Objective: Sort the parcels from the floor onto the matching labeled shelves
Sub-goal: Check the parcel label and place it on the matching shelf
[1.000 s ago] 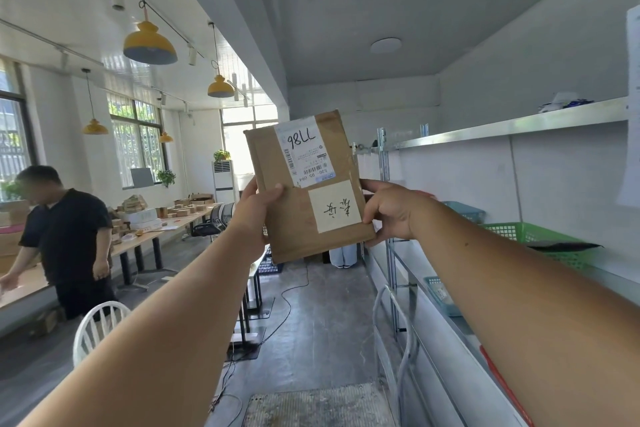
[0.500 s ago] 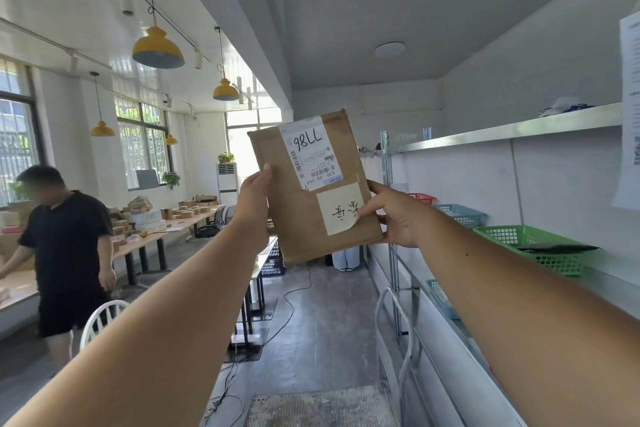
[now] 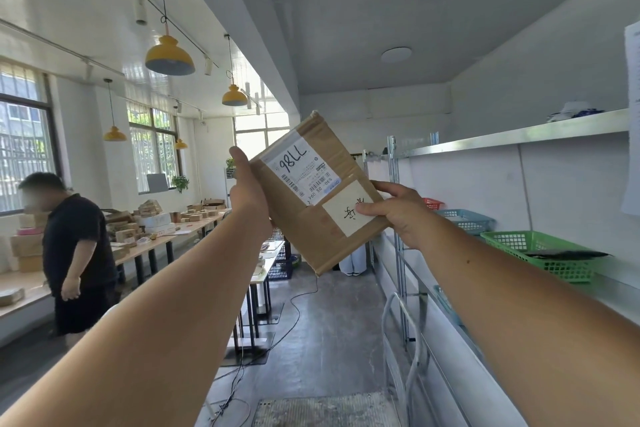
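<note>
I hold a flat brown cardboard parcel [image 3: 311, 222] up at arm's length, tilted clockwise. It bears a white shipping label with handwritten digits and a barcode, plus a cream sticker with handwriting. My left hand [image 3: 247, 196] grips its left edge. My right hand [image 3: 398, 210] grips its right edge, thumb on the cream sticker. To the right runs a metal shelf unit [image 3: 519, 133] along the wall, carrying a green basket [image 3: 540, 253], a blue basket [image 3: 465, 220] and a red basket [image 3: 433, 203].
A person in black [image 3: 74, 246] stands at left beside long tables [image 3: 152, 243] piled with boxes. A metal cart handle [image 3: 401, 329] rises near the shelf at lower right. A mat [image 3: 325, 412] and cables lie on the concrete floor. A paper sheet [image 3: 632, 121] hangs at right.
Both hands have turned the parcel clockwise from nearly upright to a clear tilt. The person at left has turned and shifted slightly.
</note>
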Tool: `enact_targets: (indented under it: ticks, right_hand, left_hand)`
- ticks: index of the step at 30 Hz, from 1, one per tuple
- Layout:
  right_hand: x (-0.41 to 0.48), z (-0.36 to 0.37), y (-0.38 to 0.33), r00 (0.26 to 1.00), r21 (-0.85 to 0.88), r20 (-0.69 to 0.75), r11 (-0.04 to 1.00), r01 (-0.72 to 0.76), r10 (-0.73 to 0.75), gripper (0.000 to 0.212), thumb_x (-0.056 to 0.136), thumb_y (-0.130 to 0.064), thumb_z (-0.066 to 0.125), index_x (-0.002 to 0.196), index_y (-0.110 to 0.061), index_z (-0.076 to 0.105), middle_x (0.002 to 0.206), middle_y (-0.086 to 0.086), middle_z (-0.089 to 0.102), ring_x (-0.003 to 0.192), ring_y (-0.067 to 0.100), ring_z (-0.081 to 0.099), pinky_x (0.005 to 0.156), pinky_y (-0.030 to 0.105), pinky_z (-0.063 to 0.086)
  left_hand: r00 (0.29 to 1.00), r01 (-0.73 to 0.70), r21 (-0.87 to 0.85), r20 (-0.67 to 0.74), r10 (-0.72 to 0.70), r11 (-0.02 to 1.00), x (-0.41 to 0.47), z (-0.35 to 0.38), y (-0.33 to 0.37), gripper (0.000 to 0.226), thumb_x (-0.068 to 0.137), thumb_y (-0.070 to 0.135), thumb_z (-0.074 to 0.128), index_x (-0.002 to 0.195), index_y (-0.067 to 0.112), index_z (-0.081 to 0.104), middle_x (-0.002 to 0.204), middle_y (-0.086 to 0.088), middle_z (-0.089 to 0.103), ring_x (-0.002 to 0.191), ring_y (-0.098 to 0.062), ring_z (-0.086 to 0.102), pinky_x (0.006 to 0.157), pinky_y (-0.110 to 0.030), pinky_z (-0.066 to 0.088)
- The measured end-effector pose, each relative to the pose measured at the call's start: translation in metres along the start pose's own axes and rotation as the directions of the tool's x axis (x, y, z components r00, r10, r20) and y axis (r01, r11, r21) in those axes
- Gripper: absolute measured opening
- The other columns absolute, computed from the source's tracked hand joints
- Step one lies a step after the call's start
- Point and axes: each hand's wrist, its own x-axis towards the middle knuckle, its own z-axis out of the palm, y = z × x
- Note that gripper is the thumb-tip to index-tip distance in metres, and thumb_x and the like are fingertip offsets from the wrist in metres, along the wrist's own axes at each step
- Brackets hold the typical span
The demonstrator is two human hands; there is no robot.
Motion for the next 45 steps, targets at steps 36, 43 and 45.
enact_targets:
  ticks: [36, 43, 45]
  right_hand:
    - [-0.007, 0.033, 0.034, 0.983, 0.517, -0.167, 0.856, 0.025, 0.073, 0.087, 0.074, -0.042, 0.093, 0.151, -0.033, 0.055, 0.140, -0.001, 0.069, 0.129, 0.029, 0.063, 0.103, 0.057, 0.053]
    - [-0.014, 0.057, 0.042, 0.980, 0.746, -0.144, 0.666, 0.013, 0.141, 0.092, 0.067, -0.043, 0.095, 0.148, -0.027, 0.055, 0.140, 0.011, 0.068, 0.125, 0.035, 0.068, 0.078, 0.045, 0.067]
    - [-0.014, 0.069, 0.040, 0.977, 0.786, -0.143, 0.617, 0.017, 0.155, 0.109, 0.052, -0.047, 0.103, 0.148, -0.027, 0.053, 0.139, 0.011, 0.070, 0.124, 0.037, 0.069, 0.080, 0.052, 0.067]
  left_hand:
    - [0.972, 0.117, -0.674, -0.074, -0.225, 0.729, -0.051, 0.036, -0.051, 0.052, 0.088, 0.072, 0.043, 0.109, 0.035, 0.074, 0.109, 0.002, 0.081, 0.102, -0.029, 0.073, 0.103, -0.047, 0.056]
    - [0.976, 0.142, -0.757, 0.002, -0.216, 0.637, -0.067, 0.044, -0.054, 0.051, 0.095, 0.067, 0.037, 0.105, 0.035, 0.076, 0.113, 0.002, 0.081, 0.108, -0.032, 0.073, 0.107, -0.051, 0.054]
    - [0.972, 0.145, -0.780, -0.002, -0.234, 0.609, -0.071, 0.047, -0.056, 0.051, 0.096, 0.067, 0.037, 0.099, 0.033, 0.076, 0.107, 0.002, 0.080, 0.105, -0.031, 0.073, 0.105, -0.048, 0.055]
